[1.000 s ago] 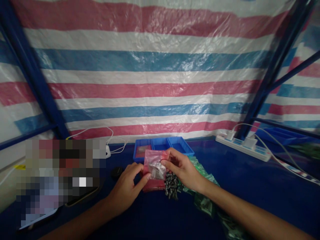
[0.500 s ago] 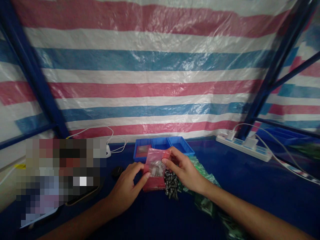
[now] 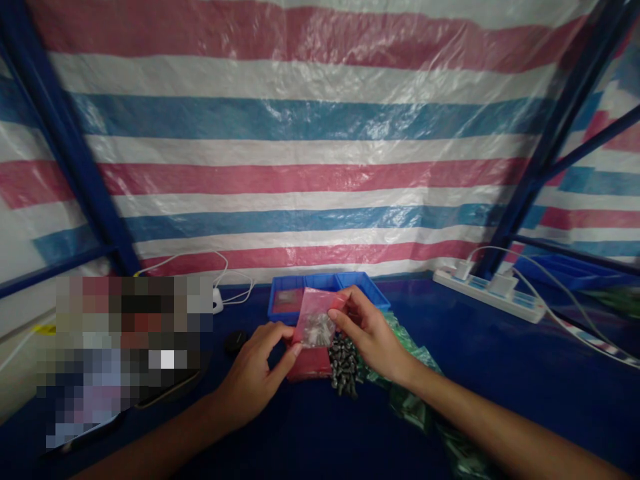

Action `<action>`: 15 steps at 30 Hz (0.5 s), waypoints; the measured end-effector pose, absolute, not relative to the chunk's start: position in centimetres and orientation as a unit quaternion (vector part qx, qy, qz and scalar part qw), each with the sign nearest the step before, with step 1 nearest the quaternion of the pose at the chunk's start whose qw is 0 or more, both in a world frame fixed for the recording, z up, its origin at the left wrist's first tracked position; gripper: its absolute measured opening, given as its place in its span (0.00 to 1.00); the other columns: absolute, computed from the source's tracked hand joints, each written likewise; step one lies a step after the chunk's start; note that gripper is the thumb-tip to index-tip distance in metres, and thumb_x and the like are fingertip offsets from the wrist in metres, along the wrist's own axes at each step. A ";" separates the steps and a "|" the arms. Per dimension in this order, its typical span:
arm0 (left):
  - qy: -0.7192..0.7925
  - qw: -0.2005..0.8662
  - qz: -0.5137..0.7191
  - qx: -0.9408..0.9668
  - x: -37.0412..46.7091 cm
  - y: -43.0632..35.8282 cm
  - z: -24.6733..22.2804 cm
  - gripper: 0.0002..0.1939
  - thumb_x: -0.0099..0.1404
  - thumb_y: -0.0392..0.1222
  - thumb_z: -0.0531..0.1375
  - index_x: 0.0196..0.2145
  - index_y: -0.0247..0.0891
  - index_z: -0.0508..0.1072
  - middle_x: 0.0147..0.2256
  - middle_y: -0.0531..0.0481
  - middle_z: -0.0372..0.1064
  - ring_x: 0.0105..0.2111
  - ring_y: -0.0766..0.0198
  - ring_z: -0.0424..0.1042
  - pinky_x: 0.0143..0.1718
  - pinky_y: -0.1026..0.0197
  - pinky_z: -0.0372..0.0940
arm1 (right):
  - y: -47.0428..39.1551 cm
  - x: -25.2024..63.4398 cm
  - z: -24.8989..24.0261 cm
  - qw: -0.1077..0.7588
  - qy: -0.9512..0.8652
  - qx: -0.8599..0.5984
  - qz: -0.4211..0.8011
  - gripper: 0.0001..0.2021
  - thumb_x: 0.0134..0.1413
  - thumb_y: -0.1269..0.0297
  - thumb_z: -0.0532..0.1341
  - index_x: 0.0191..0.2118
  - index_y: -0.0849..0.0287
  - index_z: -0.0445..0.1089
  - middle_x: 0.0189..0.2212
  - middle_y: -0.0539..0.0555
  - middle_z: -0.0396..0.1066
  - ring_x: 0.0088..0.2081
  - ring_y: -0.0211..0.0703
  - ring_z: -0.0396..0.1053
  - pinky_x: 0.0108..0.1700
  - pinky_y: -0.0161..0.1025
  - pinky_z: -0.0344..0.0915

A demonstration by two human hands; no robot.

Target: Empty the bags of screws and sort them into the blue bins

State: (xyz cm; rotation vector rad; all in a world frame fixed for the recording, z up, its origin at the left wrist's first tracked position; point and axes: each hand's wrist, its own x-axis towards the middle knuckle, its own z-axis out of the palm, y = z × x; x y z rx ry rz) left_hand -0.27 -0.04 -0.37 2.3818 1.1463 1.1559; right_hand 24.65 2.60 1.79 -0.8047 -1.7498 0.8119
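Between my two hands is a small clear-and-red plastic bag [image 3: 316, 325] with several small light metal pieces inside. My left hand [image 3: 257, 360] pinches its lower left corner between thumb and fingers. My right hand [image 3: 370, 330] is closed on its right edge. Below the bag lies a stack of red plastic bags [image 3: 310, 365] on the blue table. To the right of that stack is a pile of dark metal screw-like parts [image 3: 345, 367], partly under my right hand. A blue divided tray [image 3: 365, 288] stands behind, with another red bag [image 3: 287, 300] in its left compartment.
Green plastic packets [image 3: 415, 403] lie along and under my right forearm. A white power strip [image 3: 490, 297] with plugs and cables is at the back right. A round black object [image 3: 235, 343] sits beyond my left hand. The far left is pixelated.
Both hands keep hold of the bag. It has shifted slightly right and tilted, its lower edge lifting so more of the red stack shows below.
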 end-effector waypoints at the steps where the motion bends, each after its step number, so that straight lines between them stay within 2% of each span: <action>1: 0.398 0.123 0.402 0.816 -0.3 0.0 -0.4 0.06 0.77 0.44 0.57 0.45 0.43 0.73 0.42 0.50 0.75 0.44 0.57 0.74 0.47 0.56 0.64 | 2.7 24.7 1.7 0.507 -0.721 -0.334 0.335 0.09 0.72 0.54 0.60 0.44 0.53 0.65 0.35 0.50 0.68 0.36 0.43 0.66 0.39 0.42 0.65; 8: 0.429 0.118 0.397 0.803 -0.4 0.6 -0.4 0.10 0.78 0.45 0.56 0.39 0.42 0.74 0.37 0.50 0.75 0.40 0.57 0.74 0.44 0.56 0.64 | 3.0 24.7 1.6 0.515 -0.718 -0.349 0.312 0.10 0.71 0.53 0.60 0.43 0.53 0.65 0.35 0.50 0.67 0.36 0.43 0.66 0.39 0.42 0.65; 15: 0.433 0.127 0.378 0.809 -0.3 0.7 -0.7 0.09 0.77 0.44 0.57 0.39 0.42 0.74 0.37 0.51 0.74 0.39 0.58 0.74 0.43 0.57 0.64 | 3.1 24.9 1.5 0.513 -0.722 -0.354 0.301 0.09 0.72 0.55 0.60 0.42 0.53 0.65 0.35 0.50 0.67 0.36 0.43 0.67 0.40 0.42 0.65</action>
